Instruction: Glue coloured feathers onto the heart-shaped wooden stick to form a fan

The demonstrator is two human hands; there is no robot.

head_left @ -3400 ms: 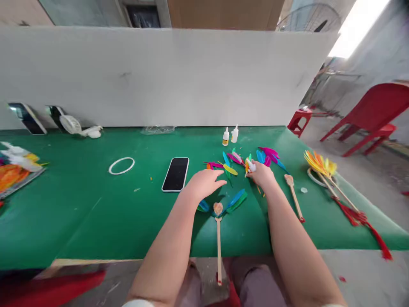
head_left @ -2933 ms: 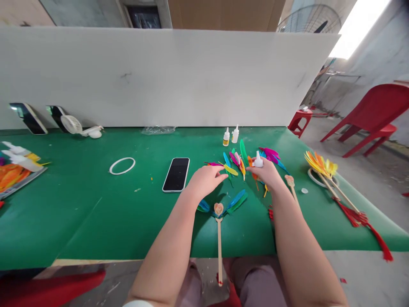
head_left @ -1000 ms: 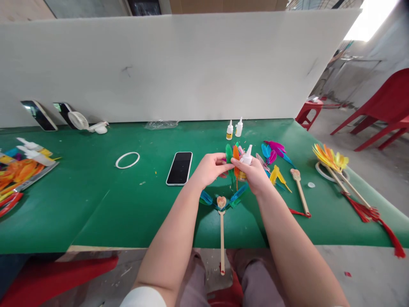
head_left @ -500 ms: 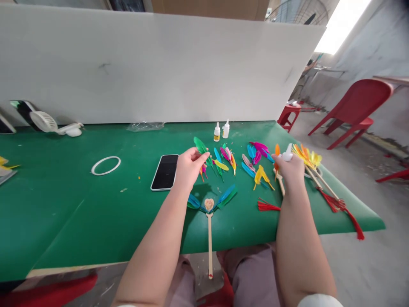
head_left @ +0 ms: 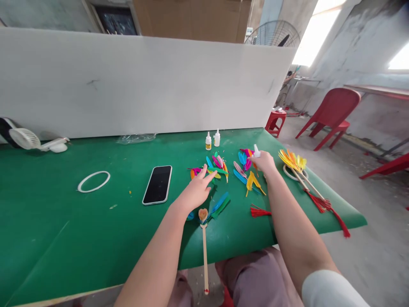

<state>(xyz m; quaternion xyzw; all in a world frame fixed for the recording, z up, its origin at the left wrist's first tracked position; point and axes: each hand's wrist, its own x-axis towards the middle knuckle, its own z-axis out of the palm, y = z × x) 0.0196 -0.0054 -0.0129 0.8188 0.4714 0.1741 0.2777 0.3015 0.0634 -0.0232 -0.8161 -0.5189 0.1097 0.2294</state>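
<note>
My left hand (head_left: 197,187) is over the middle of the table with its fingers spread, next to a green feather (head_left: 217,170) on a small pile of coloured feathers. My right hand (head_left: 263,163) is closed around a white glue bottle (head_left: 256,151), its nozzle pointing up, beside a second group of feathers (head_left: 243,161). In front of me lies a wooden stick (head_left: 205,260) with a heart-shaped top (head_left: 203,214) and blue and green feathers (head_left: 220,206) at its sides; my left arm partly hides the left ones.
Two small bottles (head_left: 208,141) stand near the white board (head_left: 143,85). A phone (head_left: 157,185) and a white ring (head_left: 93,182) lie left. Feathered sticks (head_left: 300,177) and a red tassel (head_left: 260,211) are right. A handheld fan (head_left: 25,138) lies far left.
My left hand has let go of the green feather, which now lies on the pile, and its fingers have opened. My right hand has moved left with the glue bottle. The view has shifted.
</note>
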